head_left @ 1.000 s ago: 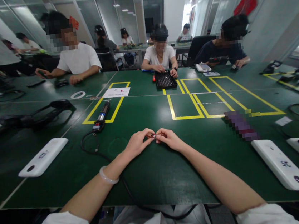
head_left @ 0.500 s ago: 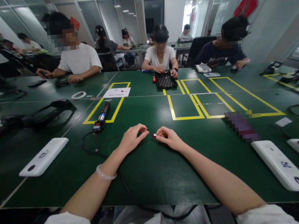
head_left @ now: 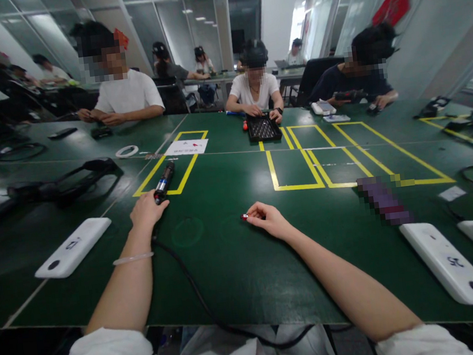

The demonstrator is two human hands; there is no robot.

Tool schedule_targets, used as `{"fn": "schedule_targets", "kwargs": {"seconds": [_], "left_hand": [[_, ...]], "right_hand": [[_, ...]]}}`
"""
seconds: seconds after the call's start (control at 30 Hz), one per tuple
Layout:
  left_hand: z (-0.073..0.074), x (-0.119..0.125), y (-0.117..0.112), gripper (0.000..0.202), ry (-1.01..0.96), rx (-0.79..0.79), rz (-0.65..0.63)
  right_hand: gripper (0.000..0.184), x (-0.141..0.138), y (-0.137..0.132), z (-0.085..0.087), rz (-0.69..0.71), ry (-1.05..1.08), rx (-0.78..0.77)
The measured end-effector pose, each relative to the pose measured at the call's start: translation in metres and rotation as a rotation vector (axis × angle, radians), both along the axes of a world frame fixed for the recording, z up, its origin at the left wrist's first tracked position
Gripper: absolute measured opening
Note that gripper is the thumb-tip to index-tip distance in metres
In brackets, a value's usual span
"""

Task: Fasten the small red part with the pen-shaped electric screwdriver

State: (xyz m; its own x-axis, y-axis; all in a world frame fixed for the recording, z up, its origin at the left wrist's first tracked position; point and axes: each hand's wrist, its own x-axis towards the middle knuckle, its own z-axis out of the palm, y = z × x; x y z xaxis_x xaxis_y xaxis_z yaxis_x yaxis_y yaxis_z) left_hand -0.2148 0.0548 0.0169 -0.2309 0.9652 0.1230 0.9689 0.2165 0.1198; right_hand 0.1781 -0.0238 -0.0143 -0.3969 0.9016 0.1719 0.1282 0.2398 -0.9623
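The left hand (head_left: pixel 149 212) is at the near end of a dark tool (head_left: pixel 165 180) lying partly inside a yellow tape outline (head_left: pixel 188 174) on the surface (head_left: pixel 239 274); whether it grips, I cannot tell. The right hand (head_left: pixel 268 220) pinches a tiny red-and-white piece (head_left: pixel 245 217), which a loosened pinch could drop. The cable (head_left: pixel 183 270) beside the left forearm (head_left: pixel 123 287) could catch on it and pull the tool askew.

Free lane up the middle of the table (head_left: pixel 240 282)
Near edge toward black tray (head_left: pixel 263 127) — cable (head_left: pixel 197 293) on one side, right hand (head_left: pixel 266 219) on the other; white device (head_left: pixel 446 259) blocks toward near right corner.
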Motion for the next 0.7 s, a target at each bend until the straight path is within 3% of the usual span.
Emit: {"fn": "schedule_targets", "kwargs": {"seconds": [0.17,0.3,0.5,0.7], "left_hand": [[0.002,-0.006,0.005,0.056,-0.018,-0.043,-0.014],[0.001,0.005,0.002,0.055,-0.013,0.010,-0.034],[0.001,0.041,-0.008,0.059,0.015,0.017,-0.099],[0.003,0.096,-0.029,0.061,0.043,0.027,-0.289]], "right_hand": [[0.028,0.000,0.001,-0.002,-0.002,-0.012,-0.001],[0.028,-0.001,0.000,-0.001,-0.004,-0.029,0.000],[0.029,-0.002,0.001,0.000,0.003,-0.033,0.003],[0.029,-0.002,0.000,-0.001,0.004,-0.034,0.011]]}}
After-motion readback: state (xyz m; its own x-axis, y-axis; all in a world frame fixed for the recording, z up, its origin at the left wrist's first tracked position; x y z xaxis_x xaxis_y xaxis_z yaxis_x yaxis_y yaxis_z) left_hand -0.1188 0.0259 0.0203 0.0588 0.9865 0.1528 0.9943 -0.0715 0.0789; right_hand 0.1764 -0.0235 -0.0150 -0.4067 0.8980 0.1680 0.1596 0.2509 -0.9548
